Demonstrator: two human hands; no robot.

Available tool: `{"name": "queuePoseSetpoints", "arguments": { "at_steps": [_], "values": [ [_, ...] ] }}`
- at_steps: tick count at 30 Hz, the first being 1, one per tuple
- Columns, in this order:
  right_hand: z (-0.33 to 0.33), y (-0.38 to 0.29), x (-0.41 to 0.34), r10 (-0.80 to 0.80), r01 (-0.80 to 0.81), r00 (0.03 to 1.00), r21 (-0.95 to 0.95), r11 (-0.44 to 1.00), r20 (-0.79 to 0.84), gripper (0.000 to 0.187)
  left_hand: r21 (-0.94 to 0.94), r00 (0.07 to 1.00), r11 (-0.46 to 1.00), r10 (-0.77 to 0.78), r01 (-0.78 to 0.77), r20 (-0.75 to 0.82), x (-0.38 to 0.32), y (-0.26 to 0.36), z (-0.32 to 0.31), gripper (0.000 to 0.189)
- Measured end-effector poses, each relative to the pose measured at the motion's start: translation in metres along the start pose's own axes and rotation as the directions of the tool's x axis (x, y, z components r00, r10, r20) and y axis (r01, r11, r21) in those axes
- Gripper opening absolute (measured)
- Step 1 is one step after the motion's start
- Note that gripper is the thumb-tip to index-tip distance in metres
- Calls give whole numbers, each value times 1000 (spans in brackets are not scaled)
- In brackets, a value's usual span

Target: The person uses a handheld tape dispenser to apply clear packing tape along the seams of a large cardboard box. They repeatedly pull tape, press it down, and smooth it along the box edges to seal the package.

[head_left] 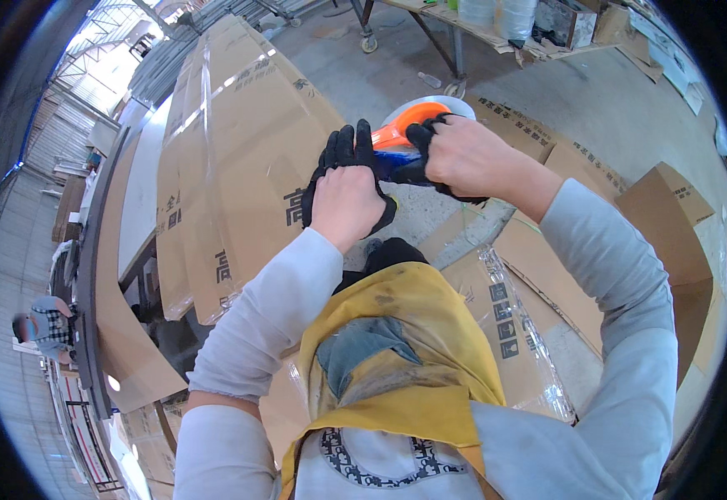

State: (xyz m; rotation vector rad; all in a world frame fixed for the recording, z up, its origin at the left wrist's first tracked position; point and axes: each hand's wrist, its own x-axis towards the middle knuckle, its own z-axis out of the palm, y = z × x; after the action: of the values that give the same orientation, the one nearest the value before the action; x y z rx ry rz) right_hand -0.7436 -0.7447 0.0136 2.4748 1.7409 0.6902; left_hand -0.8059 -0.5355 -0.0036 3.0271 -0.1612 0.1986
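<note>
My left hand (347, 181), in a black glove with its back bare, lies with extended fingers at the near right edge of a long cardboard-wrapped package (257, 144). My right hand (457, 153), gloved in the same way, is closed around part of an orange and blue tape dispenser (410, 122). The dispenser's orange part arches between the two hands, and its blue part (394, 164) spans the gap below. Whether my left fingers press on the dispenser or on the package cannot be told. Clear tape strips (206, 94) run along the package.
Flattened cardboard (501, 312) and an opened carton (669, 219) lie on the floor at right. A wheeled workbench (482, 40) holding plastic-wrapped rolls stands ahead. At left are stacked panels (144, 187) and, farther off, another person (51, 325). A plastic bottle (429, 80) lies on the floor.
</note>
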Motion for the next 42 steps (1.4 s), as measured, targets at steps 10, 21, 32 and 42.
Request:
{"name": "queuePoseSetpoints", "arguments": {
  "at_steps": [10,21,32,42],
  "values": [
    [-10,14,-29,713,-667,687,265,696,-143,20,306,996,951,-15,41,-85,75,-29,-17,17],
    [-49,-26,-35,772,-296,610,852,431,-179,58,371,628,791,611,-486,-481,-47,-25,12,32],
    [-73,-73,-7,691,-248,697,840,483,-192,65,-412,689,785,-611,463,-390,-224,-161,3,19],
    [-99,-93,75,263,-70,961,835,546,-91,70,-817,379,339,-758,-466,-531,-202,-179,57,39]
  ]
}}
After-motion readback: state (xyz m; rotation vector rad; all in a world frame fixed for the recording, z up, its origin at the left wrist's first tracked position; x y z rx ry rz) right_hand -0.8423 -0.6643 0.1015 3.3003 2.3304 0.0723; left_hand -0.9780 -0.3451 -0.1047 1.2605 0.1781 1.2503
